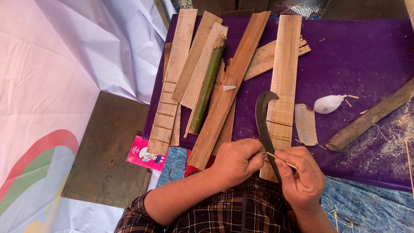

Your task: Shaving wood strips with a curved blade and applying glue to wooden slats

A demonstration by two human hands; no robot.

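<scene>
Bamboo sliver [282, 159], one, low centre of frame, pinched between left hand [237, 162] and right hand [302, 177] against one curved dark blade [264, 125]; about seven wooden slats [284, 64], one green bamboo stalk [207, 88] above.

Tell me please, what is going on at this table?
A person in a checked shirt works over a purple cloth. Both hands hold a thin stick against the dark curved blade: the left hand pinches one end, the right hand holds the other. Flat wood strips, a green bamboo piece and a small white bottle lie on the cloth.
</scene>
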